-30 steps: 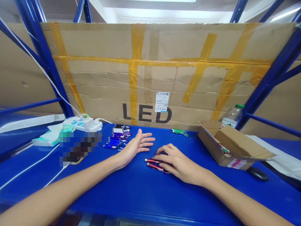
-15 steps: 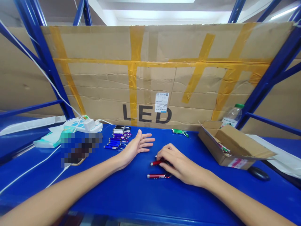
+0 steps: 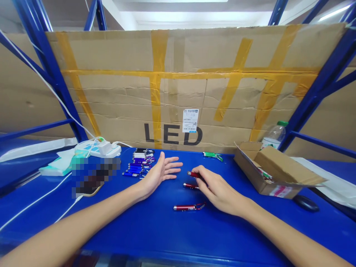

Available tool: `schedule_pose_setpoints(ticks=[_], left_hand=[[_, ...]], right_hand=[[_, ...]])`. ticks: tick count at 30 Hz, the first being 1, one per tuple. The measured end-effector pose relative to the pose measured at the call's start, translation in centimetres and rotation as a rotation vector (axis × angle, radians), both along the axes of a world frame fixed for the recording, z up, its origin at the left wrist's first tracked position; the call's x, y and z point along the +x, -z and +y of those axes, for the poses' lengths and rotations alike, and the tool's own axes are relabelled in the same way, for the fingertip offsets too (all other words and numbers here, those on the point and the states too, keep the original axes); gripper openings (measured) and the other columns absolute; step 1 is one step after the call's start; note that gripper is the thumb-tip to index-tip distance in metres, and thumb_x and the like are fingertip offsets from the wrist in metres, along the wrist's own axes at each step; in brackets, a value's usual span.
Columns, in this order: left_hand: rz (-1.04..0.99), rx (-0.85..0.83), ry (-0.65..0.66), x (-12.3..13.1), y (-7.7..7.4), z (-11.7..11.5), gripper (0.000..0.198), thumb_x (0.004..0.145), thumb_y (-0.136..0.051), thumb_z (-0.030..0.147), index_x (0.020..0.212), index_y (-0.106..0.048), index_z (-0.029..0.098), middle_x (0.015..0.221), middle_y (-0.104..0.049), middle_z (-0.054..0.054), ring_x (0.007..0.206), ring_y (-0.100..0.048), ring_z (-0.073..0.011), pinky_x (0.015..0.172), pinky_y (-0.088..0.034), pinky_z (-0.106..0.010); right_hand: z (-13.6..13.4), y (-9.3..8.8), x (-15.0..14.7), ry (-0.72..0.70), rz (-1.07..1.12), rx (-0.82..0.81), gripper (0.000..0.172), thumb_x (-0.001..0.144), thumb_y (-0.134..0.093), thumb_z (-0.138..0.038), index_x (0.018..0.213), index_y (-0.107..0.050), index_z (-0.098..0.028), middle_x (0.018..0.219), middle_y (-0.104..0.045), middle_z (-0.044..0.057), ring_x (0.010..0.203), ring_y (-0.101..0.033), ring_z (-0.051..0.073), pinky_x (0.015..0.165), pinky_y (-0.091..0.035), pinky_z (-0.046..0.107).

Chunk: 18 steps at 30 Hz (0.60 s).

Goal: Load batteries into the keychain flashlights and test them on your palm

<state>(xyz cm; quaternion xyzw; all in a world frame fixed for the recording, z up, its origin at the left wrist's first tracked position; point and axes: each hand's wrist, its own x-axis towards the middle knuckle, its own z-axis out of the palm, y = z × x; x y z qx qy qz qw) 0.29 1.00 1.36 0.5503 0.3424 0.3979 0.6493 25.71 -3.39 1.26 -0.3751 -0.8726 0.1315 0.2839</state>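
Behind the blue desk [image 3: 144, 231], a large cardboard box [image 3: 125, 92] is seen. The first red pen [image 3: 191, 173] is pinched between the right hand's [image 3: 221, 189] thumb and fingers. The second red pen [image 3: 190, 185] lies by that thumb; whether it is touched cannot be told. The third red pen [image 3: 185, 207] lies nearer the body. The left hand [image 3: 156, 176] is spread, with nothing gripped. The pinched pen is best gripped lightly and kept parallel to its neighbour, so that neither is knocked or rolled.

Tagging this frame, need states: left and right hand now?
Left hand: open, holding nothing.
Right hand: closed on the farthest red cylinder.
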Motion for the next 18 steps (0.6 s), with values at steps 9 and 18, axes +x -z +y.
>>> schedule_pose_setpoints(ticks=[9, 18], left_hand=[[-0.017, 0.015, -0.004, -0.15, 0.21, 0.25, 0.088, 0.100, -0.030, 0.085, 0.150, -0.059, 0.018, 0.155, -0.061, -0.021, 0.144, -0.056, -0.0392, 0.120, -0.041, -0.055], [-0.023, 0.010, 0.000, -0.04, -0.01, 0.00, 0.086, 0.100, -0.034, 0.085, 0.150, -0.057, 0.018, 0.155, -0.062, -0.020, 0.143, -0.057, -0.0382, 0.119, -0.041, -0.054]], right_hand=[[-0.23, -0.44, -0.37, 0.026, -0.127, -0.041, 0.026, 0.117, -0.034, -0.035, 0.124, -0.057, -0.023, 0.109, -0.076, 0.008, 0.091, -0.074, 0.023, 0.079, -0.051, 0.033], [0.00, -0.66, -0.04, 0.104, -0.222, -0.044, 0.026, 0.112, -0.042, -0.030, 0.128, -0.060, -0.019, 0.090, -0.078, 0.006, 0.073, -0.072, 0.022, 0.068, -0.043, 0.030]])
